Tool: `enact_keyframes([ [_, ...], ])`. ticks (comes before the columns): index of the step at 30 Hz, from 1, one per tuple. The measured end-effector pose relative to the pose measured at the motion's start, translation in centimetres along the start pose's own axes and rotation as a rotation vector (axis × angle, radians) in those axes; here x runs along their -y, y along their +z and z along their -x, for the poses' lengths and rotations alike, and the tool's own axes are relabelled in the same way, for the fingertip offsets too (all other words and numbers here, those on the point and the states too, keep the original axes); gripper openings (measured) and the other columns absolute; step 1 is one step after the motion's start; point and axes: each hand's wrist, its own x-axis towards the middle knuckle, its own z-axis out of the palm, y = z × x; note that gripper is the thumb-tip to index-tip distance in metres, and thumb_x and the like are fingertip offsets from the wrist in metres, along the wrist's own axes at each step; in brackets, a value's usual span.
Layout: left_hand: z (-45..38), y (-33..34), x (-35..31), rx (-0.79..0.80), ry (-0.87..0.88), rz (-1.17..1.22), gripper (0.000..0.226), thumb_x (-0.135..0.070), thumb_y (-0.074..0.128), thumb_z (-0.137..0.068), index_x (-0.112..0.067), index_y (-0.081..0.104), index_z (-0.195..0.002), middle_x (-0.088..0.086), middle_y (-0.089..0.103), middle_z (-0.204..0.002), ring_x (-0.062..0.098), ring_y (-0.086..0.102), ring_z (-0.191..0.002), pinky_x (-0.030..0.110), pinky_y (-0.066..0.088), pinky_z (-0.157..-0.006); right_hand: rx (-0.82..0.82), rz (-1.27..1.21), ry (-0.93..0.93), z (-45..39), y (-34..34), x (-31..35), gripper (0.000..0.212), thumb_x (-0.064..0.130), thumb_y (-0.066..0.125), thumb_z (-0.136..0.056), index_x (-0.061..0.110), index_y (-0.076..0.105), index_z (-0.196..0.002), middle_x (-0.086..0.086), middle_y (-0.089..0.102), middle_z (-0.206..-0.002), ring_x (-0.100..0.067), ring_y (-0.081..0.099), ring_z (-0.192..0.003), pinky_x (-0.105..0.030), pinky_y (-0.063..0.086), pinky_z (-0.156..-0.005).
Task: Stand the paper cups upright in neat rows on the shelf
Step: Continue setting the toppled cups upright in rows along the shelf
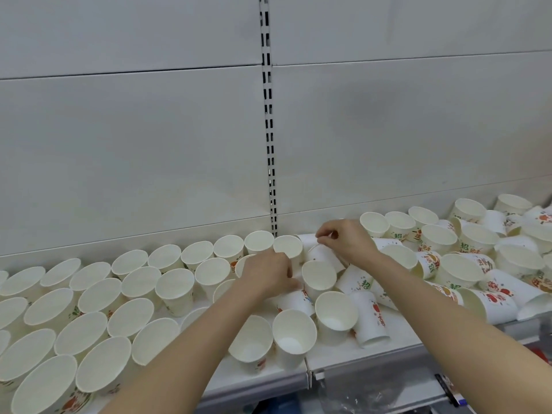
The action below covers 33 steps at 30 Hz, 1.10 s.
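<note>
Several white paper cups [174, 283] stand upright in rows on the left half of the white shelf [373, 354]. On the right half, more cups [493, 297] with red and green print lie tipped and jumbled. My left hand [267, 274] is closed around a cup lying on its side [294, 301] near the shelf's middle. My right hand [343, 242] pinches the rim of a tilted cup [324, 255] near the back wall. Two upright cups [294, 336] stand at the front between my forearms.
A grey back panel with a slotted vertical upright [268, 130] rises behind the shelf. The shelf's front edge has a joint [310, 376] below my arms. Crumpled clear plastic [349, 398] lies below the shelf front.
</note>
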Motion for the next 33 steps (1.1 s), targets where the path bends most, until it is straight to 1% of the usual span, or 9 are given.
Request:
enact_keyframes([
  [4, 0.1, 0.1, -0.4, 0.029, -0.085, 0.116, 0.019, -0.039, 0.068, -0.080, -0.024, 0.074, -0.092, -0.006, 0.072, -0.092, 0.016, 0.066, -0.089, 0.026, 0.048, -0.067, 0.037, 0.028, -0.031, -0.4, -0.5, -2.3, 0.008, 0.022, 0.067, -0.081, 0.029, 0.072, -0.082, 0.013, 0.069, -0.083, -0.004, 0.060, -0.076, -0.032, 0.051, -0.075],
  [8, 0.8, -0.4, 0.0, -0.008, -0.220, 0.297, 0.010, -0.035, 0.073, -0.072, -0.026, 0.072, -0.078, -0.013, 0.071, -0.079, 0.009, 0.066, -0.081, 0.029, 0.053, -0.071, 0.054, 0.104, -0.106, -0.8, -0.3, -3.3, 0.008, 0.022, 0.065, -0.082, 0.026, 0.071, -0.083, 0.008, 0.066, -0.082, -0.012, 0.059, -0.080, -0.034, 0.049, -0.071],
  [12, 2.4, -0.1, 0.3, -0.140, -0.302, 0.203, 0.007, -0.036, 0.070, -0.074, -0.032, 0.064, -0.072, -0.018, 0.065, -0.078, 0.005, 0.060, -0.082, 0.027, 0.048, -0.067, 0.034, 0.241, -0.236, -2.0, 0.3, -4.3, 0.012, 0.023, 0.063, -0.084, 0.023, 0.071, -0.092, 0.003, 0.068, -0.088, -0.019, 0.056, -0.089, -0.029, 0.042, -0.071],
  [15, 3.7, 0.5, -0.4, -0.266, -0.286, 0.121, 0.009, -0.038, 0.067, -0.077, -0.030, 0.065, -0.078, -0.016, 0.065, -0.081, 0.005, 0.058, -0.082, 0.024, 0.045, -0.062, 0.052, 0.280, -0.313, -3.2, 0.9, -4.9, 0.016, 0.025, 0.061, -0.085, 0.026, 0.070, -0.098, 0.003, 0.067, -0.095, -0.020, 0.054, -0.094, -0.033, 0.045, -0.075],
  [18, 4.5, 0.6, -1.2, -0.328, -0.284, 0.062, 0.009, -0.037, 0.066, -0.081, -0.028, 0.066, -0.081, -0.014, 0.067, -0.081, 0.006, 0.060, -0.080, 0.018, 0.036, -0.055, 0.092, 0.298, -0.409, -4.0, 1.2, -5.0, 0.021, 0.021, 0.061, -0.085, 0.020, 0.069, -0.104, 0.001, 0.068, -0.102, -0.023, 0.053, -0.100, -0.034, 0.043, -0.082],
  [22, 4.9, 0.7, -1.4, -0.273, -0.295, 0.005, 0.012, -0.040, 0.065, -0.082, -0.028, 0.068, -0.085, -0.013, 0.069, -0.086, 0.008, 0.061, -0.085, 0.023, 0.037, -0.057, 0.179, 0.280, -0.539, -5.3, 1.6, -4.6, 0.032, 0.015, 0.059, -0.086, 0.020, 0.064, -0.117, -0.001, 0.065, -0.115, -0.025, 0.052, -0.108, -0.039, 0.039, -0.095],
  [25, 4.8, 0.1, -1.7, -0.244, -0.301, 0.109, 0.020, -0.051, 0.067, -0.081, -0.033, 0.068, -0.090, -0.019, 0.067, -0.089, 0.003, 0.058, -0.081, 0.017, 0.037, -0.058, 0.262, 0.218, -0.562, -5.9, 2.0, -4.2, 0.035, 0.022, 0.053, -0.092, 0.027, 0.058, -0.126, 0.000, 0.060, -0.125, -0.024, 0.049, -0.117, -0.041, 0.036, -0.102],
  [29, 2.5, -1.2, -3.0, -0.310, -0.209, 0.120, 0.025, -0.053, 0.064, -0.084, -0.039, 0.067, -0.104, -0.017, 0.062, -0.096, 0.005, 0.058, -0.088, 0.029, 0.048, -0.072, 0.382, 0.252, -0.635, -6.3, 2.4, -3.8, 0.034, 0.022, 0.047, -0.096, 0.030, 0.056, -0.128, -0.001, 0.056, -0.128, -0.025, 0.045, -0.119, -0.041, 0.034, -0.102],
  [33, -0.4, -1.7, -4.8, -0.269, -0.088, 0.066, 0.024, -0.047, 0.063, -0.087, -0.036, 0.068, -0.108, -0.013, 0.062, -0.100, 0.010, 0.058, -0.094, 0.025, 0.039, -0.069, 0.401, 0.340, -0.678, -6.9, 1.9, -4.6, 0.039, 0.010, 0.051, -0.088, 0.026, 0.060, -0.122, -0.001, 0.055, -0.125, -0.025, 0.048, -0.112, -0.041, 0.039, -0.095],
])
